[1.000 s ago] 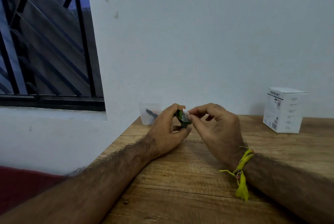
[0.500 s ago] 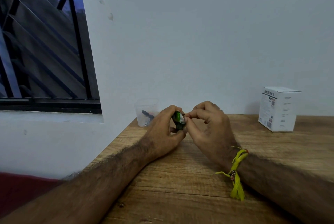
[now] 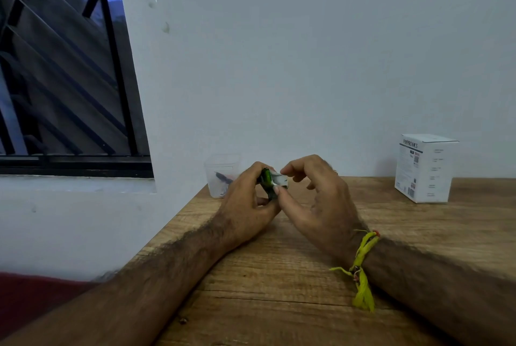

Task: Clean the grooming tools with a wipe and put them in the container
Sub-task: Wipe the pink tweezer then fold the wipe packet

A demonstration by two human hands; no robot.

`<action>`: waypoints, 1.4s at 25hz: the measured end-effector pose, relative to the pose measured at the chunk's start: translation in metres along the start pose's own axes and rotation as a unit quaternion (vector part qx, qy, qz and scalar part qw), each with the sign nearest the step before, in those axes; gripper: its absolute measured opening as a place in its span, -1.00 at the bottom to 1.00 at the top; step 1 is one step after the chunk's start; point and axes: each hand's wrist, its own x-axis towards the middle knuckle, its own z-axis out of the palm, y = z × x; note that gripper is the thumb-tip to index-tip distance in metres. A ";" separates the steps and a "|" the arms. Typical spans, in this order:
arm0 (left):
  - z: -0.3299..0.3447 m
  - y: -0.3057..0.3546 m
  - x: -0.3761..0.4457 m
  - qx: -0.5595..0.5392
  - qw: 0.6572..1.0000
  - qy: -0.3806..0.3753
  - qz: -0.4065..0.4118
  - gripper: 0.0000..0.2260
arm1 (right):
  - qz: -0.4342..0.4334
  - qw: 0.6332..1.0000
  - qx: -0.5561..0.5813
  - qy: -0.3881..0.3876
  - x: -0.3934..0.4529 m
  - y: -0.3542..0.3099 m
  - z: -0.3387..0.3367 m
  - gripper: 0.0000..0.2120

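Note:
My left hand (image 3: 245,206) grips a small green grooming tool (image 3: 266,181) just above the wooden table (image 3: 279,290). My right hand (image 3: 318,200) pinches a small white wipe (image 3: 279,178) between thumb and forefinger and holds it against the tool's right side. Behind my left hand stands a clear plastic container (image 3: 220,171) at the table's back left corner, with a dark tool lying inside it. Most of the green tool is hidden by my fingers.
A white printed box (image 3: 424,168) stands at the back right of the table against the wall. A barred window (image 3: 64,66) is at the left. The table's left edge runs diagonally beside my left forearm.
My right fingers have spread slightly and the white wipe shows more over the green tool. Both hands stay at the same spot in front of the container.

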 end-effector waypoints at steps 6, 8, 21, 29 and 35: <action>0.005 0.006 -0.002 0.002 1.000 -0.015 0.013 -0.79 | 0.023 0.999 -0.023 -0.014 -0.001 0.006 0.004 -0.94; 0.006 0.007 -0.002 0.002 1.000 -0.021 0.011 -0.78 | 0.022 1.000 -0.017 -0.008 0.000 0.006 0.004 -0.94; -0.005 -0.025 0.005 0.163 0.981 -0.105 -0.011 0.01 | 0.032 0.996 -0.068 0.049 0.005 0.028 -0.004 -0.79; -0.010 0.001 -0.004 0.335 0.941 -0.038 0.000 -0.39 | 0.117 0.976 -0.181 0.012 -0.007 0.008 -0.042 -0.67; -0.008 0.057 -0.041 0.386 0.918 -0.082 0.051 -0.58 | 0.136 0.978 -0.140 0.067 -0.042 -0.041 -0.094 -0.70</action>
